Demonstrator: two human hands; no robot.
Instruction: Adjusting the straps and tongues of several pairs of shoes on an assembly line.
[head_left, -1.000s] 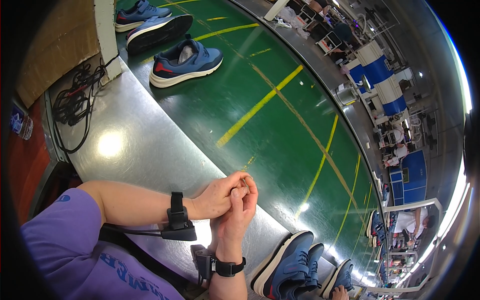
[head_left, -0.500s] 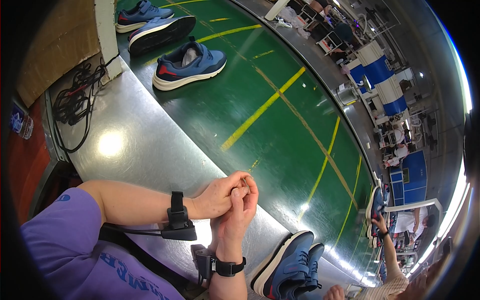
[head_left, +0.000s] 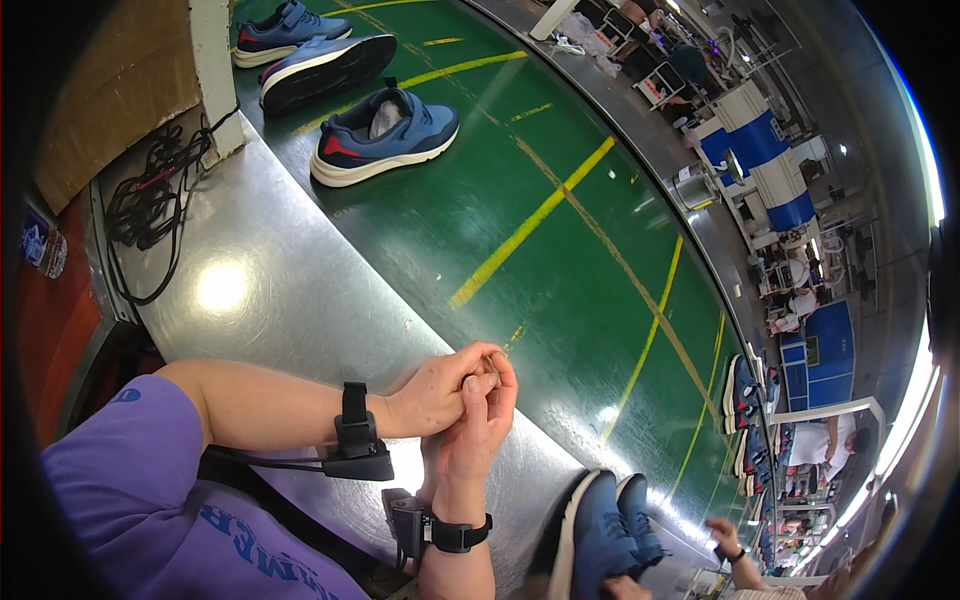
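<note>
My left hand (head_left: 428, 395) and my right hand (head_left: 478, 432) rest together over the front edge of the metal table, fingers curled into each other. Whether something small lies between them is hidden by the fingers. Each wrist wears a black strap with a small box. Nearest to my hands, at the lower right, stands a pair of blue sneakers (head_left: 603, 530) with white soles. A co-worker's hand (head_left: 626, 588) is at these shoes, blurred; another hand (head_left: 727, 540) of a person reaches over the belt's right end.
On the green belt (head_left: 545, 260) with yellow lines, a blue sneaker (head_left: 385, 140) stands upright at upper left, and another (head_left: 325, 75) lies tipped on its side behind it. Black cables (head_left: 150, 205) lie coiled on the metal table (head_left: 290, 270). More shoes (head_left: 740, 395) line the far right.
The belt's markings and shoes have shifted slightly right and down, and the near pair moved right. The co-worker's hand has left a shoe at the far right. My hands stay put.
</note>
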